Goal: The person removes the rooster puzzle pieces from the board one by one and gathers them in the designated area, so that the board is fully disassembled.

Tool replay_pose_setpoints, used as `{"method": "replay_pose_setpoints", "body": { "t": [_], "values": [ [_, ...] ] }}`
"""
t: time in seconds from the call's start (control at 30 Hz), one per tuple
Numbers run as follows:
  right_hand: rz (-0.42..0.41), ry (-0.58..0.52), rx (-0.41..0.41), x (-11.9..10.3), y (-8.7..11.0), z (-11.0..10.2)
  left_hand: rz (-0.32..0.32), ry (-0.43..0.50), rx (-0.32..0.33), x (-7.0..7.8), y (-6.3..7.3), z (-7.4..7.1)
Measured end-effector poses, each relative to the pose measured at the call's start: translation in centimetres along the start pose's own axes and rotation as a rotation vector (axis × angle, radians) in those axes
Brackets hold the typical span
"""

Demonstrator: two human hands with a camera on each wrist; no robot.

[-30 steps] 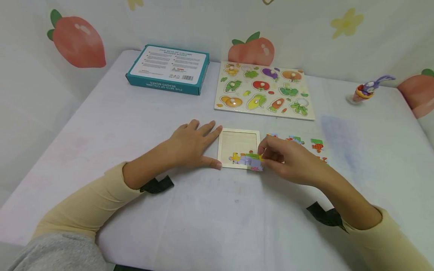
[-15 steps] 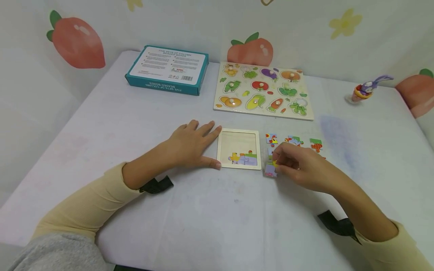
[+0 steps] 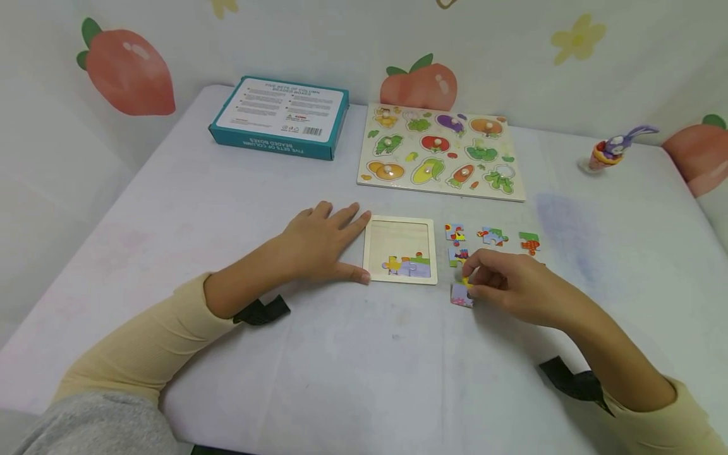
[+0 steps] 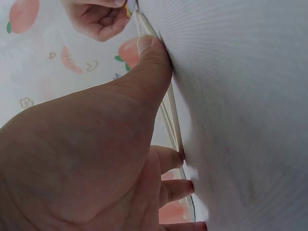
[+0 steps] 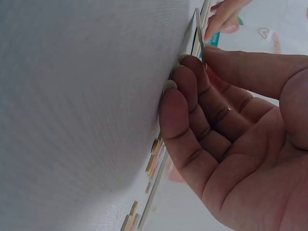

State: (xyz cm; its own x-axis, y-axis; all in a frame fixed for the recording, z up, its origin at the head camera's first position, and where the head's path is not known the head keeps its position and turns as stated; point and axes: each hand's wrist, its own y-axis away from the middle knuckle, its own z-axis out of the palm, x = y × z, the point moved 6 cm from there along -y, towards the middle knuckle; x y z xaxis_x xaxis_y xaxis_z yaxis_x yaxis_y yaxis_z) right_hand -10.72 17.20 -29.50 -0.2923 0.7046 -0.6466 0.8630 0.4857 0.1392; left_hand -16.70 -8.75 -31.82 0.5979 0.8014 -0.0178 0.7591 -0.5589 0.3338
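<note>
My left hand [image 3: 318, 243] lies spread on the table, with thumb and fingertips at the left edge of a small square wooden puzzle tray [image 3: 435, 253]. Several joined jigsaw pieces [image 3: 418, 267] cover the tray's lower right part. To the right of the tray, my right hand [image 3: 514, 285] pinches a lilac, pink and yellow jigsaw piece [image 3: 461, 296] between thumb and fingers. Seen edge-on in the right wrist view, that piece [image 5: 199, 30] tilts up from the thumb tip. A loose piece with a dark figure [image 3: 456, 255] lies just beyond these fingers.
Loose jigsaw pieces [image 3: 492, 237] lie in a row behind the right hand, which partly hides others. Farther back are a vegetable peg puzzle board [image 3: 412, 156] and a teal box [image 3: 279, 117]. A small purple-eared figurine [image 3: 611, 151] stands at the far right.
My right hand has moved right, carrying the lilac jigsaw piece from the tray's lower right corner to the table beside it. My left hand has stayed in place.
</note>
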Motion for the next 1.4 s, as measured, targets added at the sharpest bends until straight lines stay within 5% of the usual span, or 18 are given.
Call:
{"method": "replay_pose_setpoints", "body": {
  "t": [0.47,0.77,1.4],
  "values": [
    [-0.03,0.028,-0.009,0.03,-0.31,0.27,0.004,0.007,0.004,-0.05,0.06,-0.03],
    [0.04,0.075,-0.016,0.47,-0.24,0.09,0.007,0.018,0.011,-0.09,0.05,0.07],
    [0.047,0.101,-0.045,0.72,-0.62,0.02,0.011,0.018,0.012,-0.09,0.07,0.07]
  ]
}}
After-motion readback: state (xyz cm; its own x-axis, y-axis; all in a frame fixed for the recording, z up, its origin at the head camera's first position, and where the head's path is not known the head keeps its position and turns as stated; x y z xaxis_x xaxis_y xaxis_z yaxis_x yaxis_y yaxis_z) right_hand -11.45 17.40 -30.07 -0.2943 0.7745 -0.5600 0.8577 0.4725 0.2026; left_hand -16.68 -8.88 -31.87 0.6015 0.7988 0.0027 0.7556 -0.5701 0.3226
